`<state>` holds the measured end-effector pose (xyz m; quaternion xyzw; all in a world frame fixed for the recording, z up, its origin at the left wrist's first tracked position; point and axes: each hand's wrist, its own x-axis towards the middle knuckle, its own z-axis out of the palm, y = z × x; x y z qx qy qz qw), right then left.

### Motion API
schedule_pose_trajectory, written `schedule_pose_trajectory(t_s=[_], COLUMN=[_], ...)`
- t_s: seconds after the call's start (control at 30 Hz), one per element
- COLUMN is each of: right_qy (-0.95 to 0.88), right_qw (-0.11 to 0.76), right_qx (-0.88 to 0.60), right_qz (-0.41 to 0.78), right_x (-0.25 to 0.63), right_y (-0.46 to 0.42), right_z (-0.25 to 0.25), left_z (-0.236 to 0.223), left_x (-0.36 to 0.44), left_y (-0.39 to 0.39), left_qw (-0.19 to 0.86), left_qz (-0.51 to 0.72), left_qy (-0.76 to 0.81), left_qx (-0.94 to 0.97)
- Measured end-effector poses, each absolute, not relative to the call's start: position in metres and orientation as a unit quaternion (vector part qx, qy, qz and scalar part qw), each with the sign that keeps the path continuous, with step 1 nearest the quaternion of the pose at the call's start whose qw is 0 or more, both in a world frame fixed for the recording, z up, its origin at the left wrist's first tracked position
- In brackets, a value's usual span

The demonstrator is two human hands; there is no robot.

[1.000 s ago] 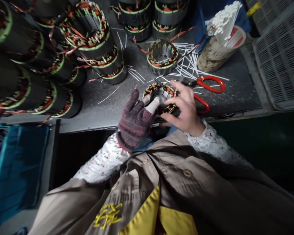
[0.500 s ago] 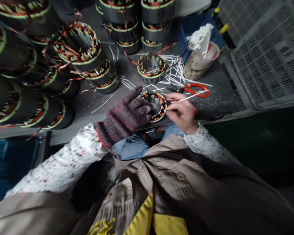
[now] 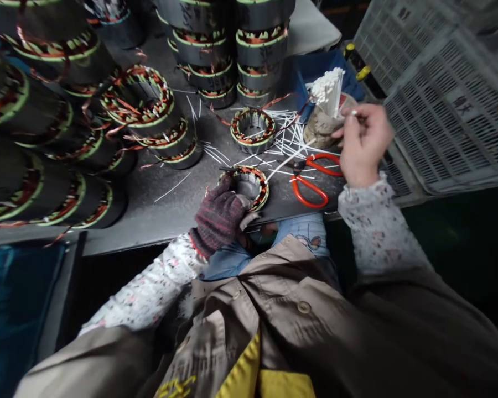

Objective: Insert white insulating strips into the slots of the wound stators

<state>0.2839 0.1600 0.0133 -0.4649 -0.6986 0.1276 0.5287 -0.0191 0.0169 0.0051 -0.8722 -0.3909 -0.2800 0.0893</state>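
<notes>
My left hand, in a dark knitted glove with pale coverings on some fingertips, grips the near left rim of a small motor stator at the bench edge. The stator is a ring with copper windings and yellow-green edging. From its right rim a white cable tie slants up toward my bare right hand, which is raised at the right, in front of the tie container. Thumb and forefinger pinch a small white end, in line with that tie. Red-handled cutters lie between stator and right hand.
A second small stator stands behind, beside scattered white strips. A round container holds upright cable ties. Stacked stators with loose copper leads crowd the left and back. Grey plastic crates stand at the right.
My right hand has moved from the stator's rim out to the upper right, with the tie stretched toward it. My left hand has shifted back round the near left rim. The camera view has shifted.
</notes>
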Motion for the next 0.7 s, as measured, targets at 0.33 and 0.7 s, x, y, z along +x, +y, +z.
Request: schedule_pose_trajectory(t_s=[0.33,0.7], right_qy=[-0.835,-0.759], right_qw=[0.491,0.466], right_qx=[-0.191,-0.300], right_qz=[0.157,0.341], right_x=[0.241,0.197], right_y=[0.014,0.042], right_z=[-0.016,-0.011], left_z=[-0.002,-0.004], left_x=[0.002,0.011], left_y=[0.005,0.001], left_qw=[0.046,-0.093], left_qz=[-0.348,-0.399], left_qy=[-0.467,-0.538], left_qx=[-0.811,-0.737])
